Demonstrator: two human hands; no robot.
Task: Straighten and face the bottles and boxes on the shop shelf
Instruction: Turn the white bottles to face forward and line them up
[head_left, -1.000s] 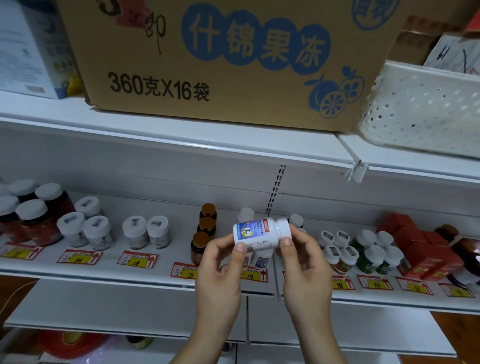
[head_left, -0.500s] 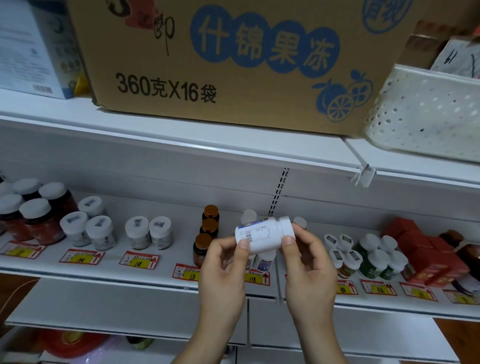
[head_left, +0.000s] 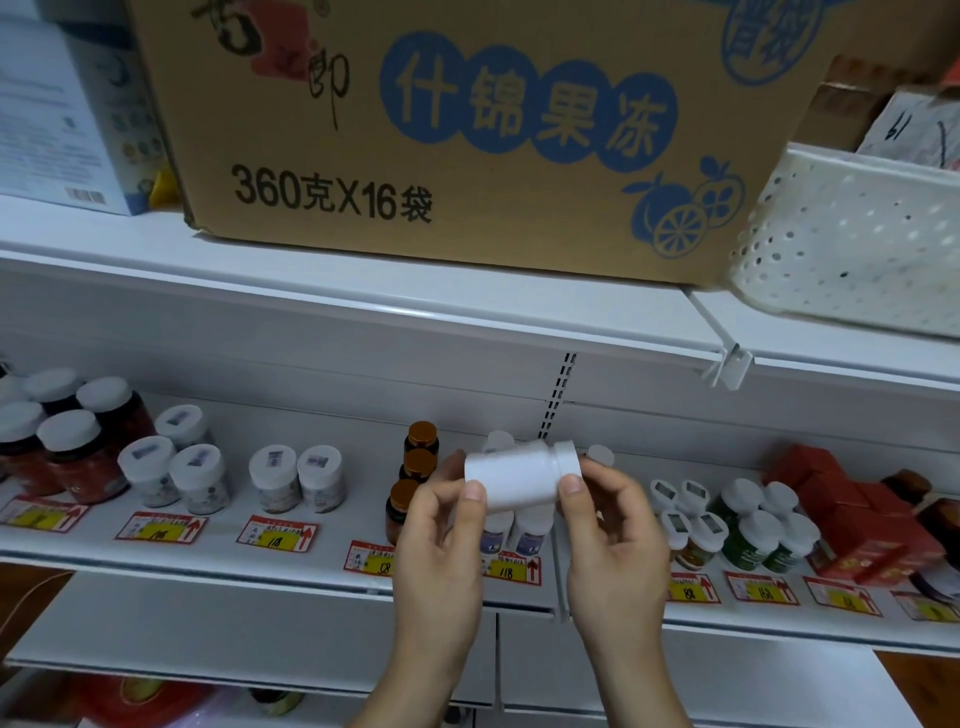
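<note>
- Far left of the shelf (head_left: 218, 558), the dark red jars (head_left: 78, 457) with white caps are bunched together and look fine as they are, so nothing's needed there for now.
- Next along, the small white-capped jars (head_left: 174, 475) sit in loose pairs behind the price tags (head_left: 275, 535); a quick nudge could be given later so they're lined up with the tags.
- The amber bottles (head_left: 418, 465) are stood in a single file running front to back, just left of the hands.
- The left hand (head_left: 441, 540) is wrapped round the base end of the white bottle (head_left: 511, 480), thumb pinched on the near side.
- The bottle's held sideways in the air in front of the shelf, cap pointing right, and only plain white plastic is shown to the camera, so the label is probably turned away.
- The right hand (head_left: 613, 525) is gripped on the cap end, fingers curled behind it, thumb on the front.
- To get this done well, the bottle should be rolled between the hands until the printed side is found, then tipped upright and set back in the gap above the matching white bottles (head_left: 519, 530), label out.
- It should be placed gently so the neighbours aren't knocked over.
- Further right, the green bottles (head_left: 753, 535) and red boxes (head_left: 852, 514) look crowded and are likely due for facing too.
</note>
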